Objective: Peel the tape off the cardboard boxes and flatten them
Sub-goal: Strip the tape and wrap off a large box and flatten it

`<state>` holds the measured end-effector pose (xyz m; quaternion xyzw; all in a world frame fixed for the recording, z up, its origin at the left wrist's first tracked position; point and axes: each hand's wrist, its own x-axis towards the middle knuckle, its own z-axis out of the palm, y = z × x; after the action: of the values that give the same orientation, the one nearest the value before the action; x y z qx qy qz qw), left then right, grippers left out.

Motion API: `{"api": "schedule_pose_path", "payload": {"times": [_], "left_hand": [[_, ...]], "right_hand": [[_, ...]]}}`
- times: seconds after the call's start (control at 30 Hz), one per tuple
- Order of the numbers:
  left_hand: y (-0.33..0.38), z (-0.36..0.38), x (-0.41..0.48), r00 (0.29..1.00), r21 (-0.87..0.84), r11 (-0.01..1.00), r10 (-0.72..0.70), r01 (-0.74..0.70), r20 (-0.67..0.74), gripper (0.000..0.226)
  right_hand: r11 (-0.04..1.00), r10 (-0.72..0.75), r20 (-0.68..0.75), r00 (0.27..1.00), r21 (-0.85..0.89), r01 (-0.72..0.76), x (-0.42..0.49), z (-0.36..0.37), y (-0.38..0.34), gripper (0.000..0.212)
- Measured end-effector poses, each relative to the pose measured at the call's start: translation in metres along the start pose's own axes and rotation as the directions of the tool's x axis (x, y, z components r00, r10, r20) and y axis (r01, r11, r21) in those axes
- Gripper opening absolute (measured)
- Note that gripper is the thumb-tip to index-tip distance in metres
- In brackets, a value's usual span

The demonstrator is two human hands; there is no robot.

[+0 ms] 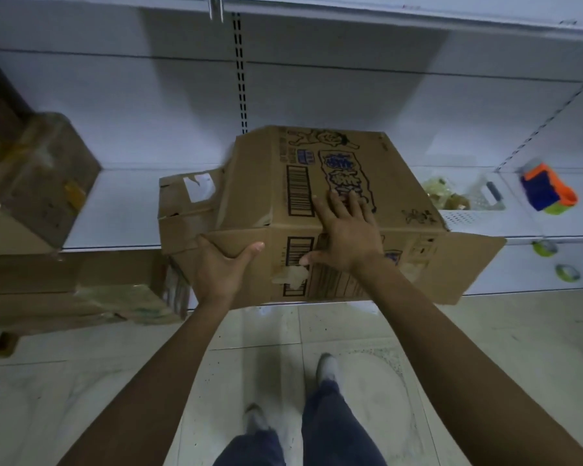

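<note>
Now, starting at the right hand (345, 237): I see it spread flat on the top panel of the cardboard box (401, 190), fingers straight and fanned over the printing, thumb hooked down onto the front face beside a barcode, pressing and gripping nothing. The left hand (221, 264) grips the box's lower left front corner, thumb on the front face and fingers curled under the edge. The box sits on the front lip of the white shelf (122, 210), its near face hanging out over the tiled floor, with a right flap (465, 260) splayed open and crumpled left flaps (182, 203) sticking out. I judge it light and empty: thin corrugated board, stiff across the panels but ready to fold along its creases, dry and matt, so not slippery. A torn paper patch (292, 275) scars the front face; the frame is soft, so I cannot tell whether any tape is left on the seams. I would hold it at opposite corners and push them together to collapse it. Further left stand a taped box (37, 183) with a glossy wrap and a stack of flat cardboard (64, 290); to the right are a white basket (478, 203) and two tape rolls (546, 247).
</note>
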<state>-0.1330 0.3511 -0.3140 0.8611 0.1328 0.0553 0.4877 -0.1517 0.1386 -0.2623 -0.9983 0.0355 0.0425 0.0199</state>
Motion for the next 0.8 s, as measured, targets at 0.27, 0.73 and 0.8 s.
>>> {"api": "schedule_pose_path", "payload": {"times": [0.27,0.73,0.8], "left_hand": [[-0.006,0.037,0.002,0.989,0.092,0.990,0.116,-0.107,-0.097,0.092],[-0.027,0.034,0.044,0.976,-0.177,0.984,0.011,0.029,0.219,0.030],[-0.013,0.022,0.060,0.983,-0.169,0.983,-0.037,0.067,0.178,0.029]], "right_hand": [[1.000,-0.005,0.173,0.985,0.030,0.000,0.060,0.033,0.022,0.130],[0.988,-0.037,0.284,0.958,0.157,-0.009,0.077,0.044,0.023,0.117],[0.965,-0.044,0.282,0.958,0.262,-0.032,0.076,0.038,0.025,0.104]]}}
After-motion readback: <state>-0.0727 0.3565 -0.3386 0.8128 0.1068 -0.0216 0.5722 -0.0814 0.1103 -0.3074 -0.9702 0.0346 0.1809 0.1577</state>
